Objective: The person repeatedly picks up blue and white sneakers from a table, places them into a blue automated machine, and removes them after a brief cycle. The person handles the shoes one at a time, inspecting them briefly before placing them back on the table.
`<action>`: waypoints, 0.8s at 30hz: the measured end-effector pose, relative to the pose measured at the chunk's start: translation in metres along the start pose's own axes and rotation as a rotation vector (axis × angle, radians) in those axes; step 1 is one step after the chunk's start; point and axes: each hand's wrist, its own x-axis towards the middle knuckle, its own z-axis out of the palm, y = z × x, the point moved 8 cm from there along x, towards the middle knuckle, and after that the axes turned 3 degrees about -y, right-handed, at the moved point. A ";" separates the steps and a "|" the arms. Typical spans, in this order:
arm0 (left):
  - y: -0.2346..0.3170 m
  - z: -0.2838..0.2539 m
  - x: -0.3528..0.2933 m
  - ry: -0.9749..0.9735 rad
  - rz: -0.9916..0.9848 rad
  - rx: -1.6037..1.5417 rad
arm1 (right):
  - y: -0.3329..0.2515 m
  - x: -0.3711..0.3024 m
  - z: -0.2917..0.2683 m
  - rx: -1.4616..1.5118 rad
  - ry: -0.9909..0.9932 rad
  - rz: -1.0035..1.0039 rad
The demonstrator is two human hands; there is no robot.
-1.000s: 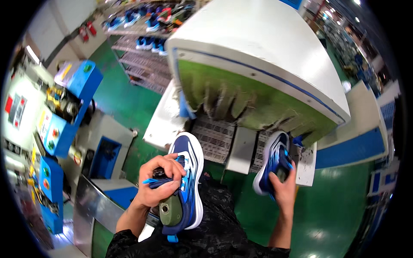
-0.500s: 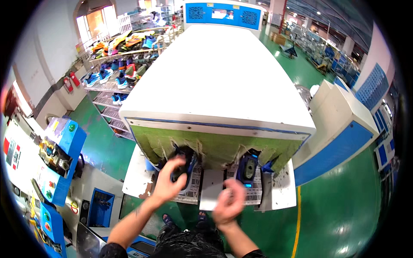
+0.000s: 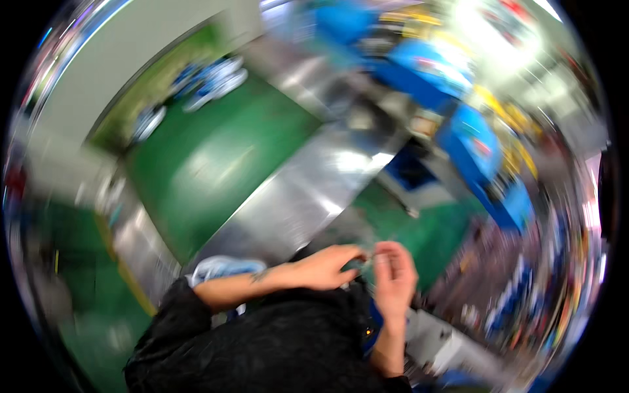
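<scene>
Both hands are held close together in front of my body, with motion blur over the picture. My left hand [image 3: 333, 266] reaches across to the right, its thumb and fingers bent with a gap between them, and nothing shows in it. Beside it my right hand [image 3: 394, 278] points upward with its fingers stretched out; no held thing is visible. Just beyond my left forearm, a light blue and white shoe [image 3: 226, 267] lies near the metal edge, partly covered by the arm.
A green conveyor-like surface [image 3: 216, 164] with a broad metal border [image 3: 288, 196] runs under a white machine housing [image 3: 151, 46]. Several blue and white shoes [image 3: 213, 82] rest at its opening. Blue machines [image 3: 426, 72] stand at upper right, a blurred shoe rack [image 3: 517, 301] at right.
My view has swung away from the white machine with two dark shoes at its front. My hands have left those shoes and come together near my body.
</scene>
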 end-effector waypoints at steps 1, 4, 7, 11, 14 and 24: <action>-0.008 -0.029 -0.024 0.143 -0.070 0.034 | -0.008 0.014 0.027 0.004 -0.115 -0.021; -0.041 -0.096 -0.157 0.880 -0.307 -0.150 | 0.009 0.035 0.133 -0.109 -0.647 0.026; -0.043 -0.040 -0.327 1.881 -0.636 0.067 | 0.074 0.023 0.212 -0.355 -1.071 0.176; -0.062 0.075 -0.420 2.204 -0.937 -0.226 | 0.130 -0.071 0.282 -0.602 -1.494 -0.163; -0.103 0.078 -0.409 1.944 -1.246 -0.115 | 0.176 -0.120 0.339 -0.506 -1.628 -0.430; -0.124 0.042 -0.435 2.045 -0.802 -0.752 | 0.119 -0.071 0.312 0.246 -1.567 0.770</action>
